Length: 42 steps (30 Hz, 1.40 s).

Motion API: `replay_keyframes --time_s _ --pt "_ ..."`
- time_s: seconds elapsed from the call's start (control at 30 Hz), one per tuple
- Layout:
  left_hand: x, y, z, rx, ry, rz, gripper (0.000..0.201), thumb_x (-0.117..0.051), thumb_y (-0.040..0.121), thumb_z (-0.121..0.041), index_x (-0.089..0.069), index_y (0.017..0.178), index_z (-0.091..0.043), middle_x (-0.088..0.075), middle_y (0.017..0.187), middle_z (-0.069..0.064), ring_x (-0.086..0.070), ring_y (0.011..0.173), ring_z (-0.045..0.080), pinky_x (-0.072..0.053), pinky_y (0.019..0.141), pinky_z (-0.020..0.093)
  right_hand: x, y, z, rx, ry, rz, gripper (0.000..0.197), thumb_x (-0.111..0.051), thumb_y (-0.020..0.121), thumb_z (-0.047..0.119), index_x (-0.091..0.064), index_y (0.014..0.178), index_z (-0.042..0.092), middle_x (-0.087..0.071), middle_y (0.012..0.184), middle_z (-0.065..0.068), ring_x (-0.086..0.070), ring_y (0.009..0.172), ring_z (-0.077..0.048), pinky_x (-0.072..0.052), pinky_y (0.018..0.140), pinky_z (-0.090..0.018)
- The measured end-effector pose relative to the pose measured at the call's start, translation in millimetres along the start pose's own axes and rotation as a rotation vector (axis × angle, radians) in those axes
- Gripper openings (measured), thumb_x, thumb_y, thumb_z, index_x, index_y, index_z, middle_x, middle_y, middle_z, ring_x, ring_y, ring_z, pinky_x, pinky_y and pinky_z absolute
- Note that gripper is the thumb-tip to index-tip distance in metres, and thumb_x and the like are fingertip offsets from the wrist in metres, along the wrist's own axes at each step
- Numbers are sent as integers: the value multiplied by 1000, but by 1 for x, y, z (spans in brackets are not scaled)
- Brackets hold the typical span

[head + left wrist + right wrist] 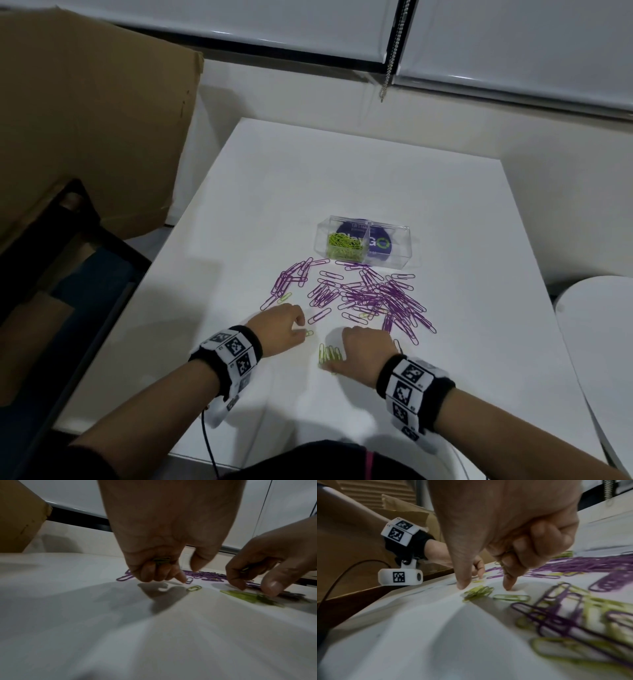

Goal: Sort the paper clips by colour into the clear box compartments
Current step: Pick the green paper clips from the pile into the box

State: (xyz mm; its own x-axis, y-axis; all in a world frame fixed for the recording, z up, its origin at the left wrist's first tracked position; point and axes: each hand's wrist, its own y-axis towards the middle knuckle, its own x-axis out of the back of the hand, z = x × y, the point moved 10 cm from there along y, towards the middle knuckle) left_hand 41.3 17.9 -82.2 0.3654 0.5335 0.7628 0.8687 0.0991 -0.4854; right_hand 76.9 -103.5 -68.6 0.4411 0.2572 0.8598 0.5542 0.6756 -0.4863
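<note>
- Fingers of left hand (159, 555) curled round a few green clips (162, 560); forefinger pointed down beside a loose green clip (193, 588).
- Right hand (513, 536) gripped green clips; thumb and forefinger tips bracketed a green bunch (478, 591) on the table (376, 164).
- Purple clips (373, 294) lay beyond the fingertips; clear box (363, 243) farther still, green clips in its left compartment.

Box: clear box (363, 244), two compartments; left holds green clips (344, 244).
Purple clips (373, 294): loose heap just before box.
Green bunch (329, 353): on table, nearest edge.
</note>
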Motion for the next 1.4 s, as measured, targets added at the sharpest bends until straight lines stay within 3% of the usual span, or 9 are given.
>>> replay_keyframes --time_s 0.07,0.3,0.43,0.6,0.77,0.87,1.0,1.17,1.4 --pt "-3 -1 -2 23 66 -15 39 -52 90 -41 -49 121 -17 -53 121 -2 -55 107 19 -42 89 29 -2 0 6 -5 -25 -15 54 -51 85 54 -52 117 10 -63 115 -8 -61 104 -28 -47 83 -35" --pt "-3 2 -15 -1 105 -16 25 -49 94 -31 -57 110 -15 -55 117 3 -55 107 21 -40 84 27 1 1 12 12 -35 66 24 -43 95 16 -53 114 5 -62 116 -12 -60 106 -32 -47 82 -37" --pt "-6 5 -16 -17 106 29 21 -50 94 -28 -57 104 -11 -54 111 4 -55 100 21 -39 81 27 1 2 10 56 -20 62 25 -41 92 15 -50 112 4 -63 112 -13 -61 95 -30 -38 69 -30" --pt "-3 7 -21 -68 81 53 12 -45 96 -23 -44 86 -16 -49 94 1 -45 83 16 -33 74 24 3 7 2 122 -24 124 16 -37 93 20 -44 102 10 -60 95 -12 -44 76 -22 -35 67 -31" --pt "23 19 -17 -67 0 38 29 -35 100 -17 -55 120 -9 -57 124 8 -54 112 22 -38 96 28 61 28 -28 54 50 -18 15 -37 94 26 -37 84 15 -44 71 0 -45 74 -22 -34 63 -28" --pt "50 30 -25 -91 -18 -9 32 -33 100 -15 -55 122 -7 -56 128 10 -52 118 23 -36 100 26 114 51 -47 -1 103 -168 17 -37 94 25 -40 83 14 -40 64 3 -47 72 -22 -42 61 -32" --pt "87 51 -34 -75 -26 -53 32 -32 99 -11 -56 121 -7 -57 125 13 -56 112 27 -41 95 30 159 89 -61 -73 116 -228 19 -39 96 22 -50 99 7 -53 79 -4 -52 77 -23 -53 82 -40" --pt "123 83 -45 -95 31 -109 33 -37 97 -8 -59 122 -8 -57 128 13 -53 117 27 -39 99 32 160 129 -57 -72 88 -179 27 -46 93 14 -53 116 3 -60 118 -18 -58 104 -33 -47 87 -38" --pt "144 117 -66 -149 50 -193 32 -43 96 -10 -57 125 -9 -60 128 13 -55 117 27 -43 101 36 158 113 -70 -12 369 -316 27 -46 88 4 -62 110 5 -66 111 -13 -59 104 -29 -47 90 -34"
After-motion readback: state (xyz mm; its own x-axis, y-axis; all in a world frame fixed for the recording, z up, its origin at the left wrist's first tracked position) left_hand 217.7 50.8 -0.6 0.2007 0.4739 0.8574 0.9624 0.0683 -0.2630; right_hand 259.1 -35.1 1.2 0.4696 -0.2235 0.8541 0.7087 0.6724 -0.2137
